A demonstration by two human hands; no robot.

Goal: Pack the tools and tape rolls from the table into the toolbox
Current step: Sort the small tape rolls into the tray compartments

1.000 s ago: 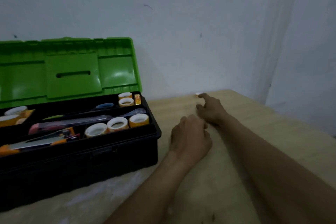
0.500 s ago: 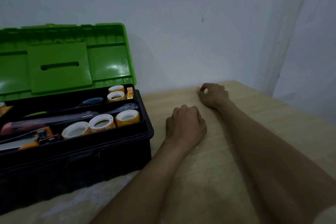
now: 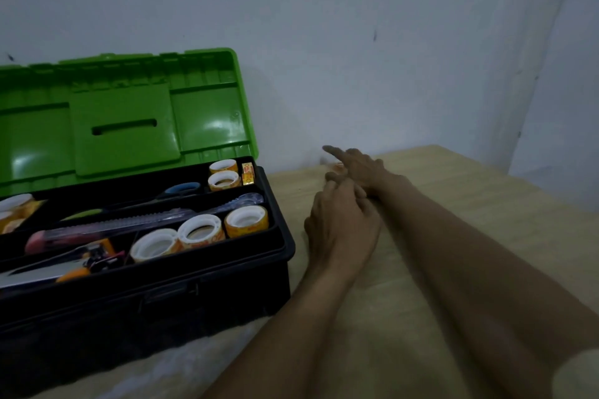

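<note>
On the right hand [image 3: 359,168], index finger straight, others curled near an orange blur [image 3: 337,167] on the far table [image 3: 486,191]; grip unclear; left hand [image 3: 340,220] loosely curled, empty, touching it; seemingly 1 last pickup; next, pinch and carry left into the open toolbox [image 3: 194,301].

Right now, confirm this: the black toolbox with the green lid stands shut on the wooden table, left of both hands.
Not shut: open. The head view shows the green lid raised and tape rolls inside. The black toolbox does stand on the wooden table, left of the left hand and right hand.
</note>
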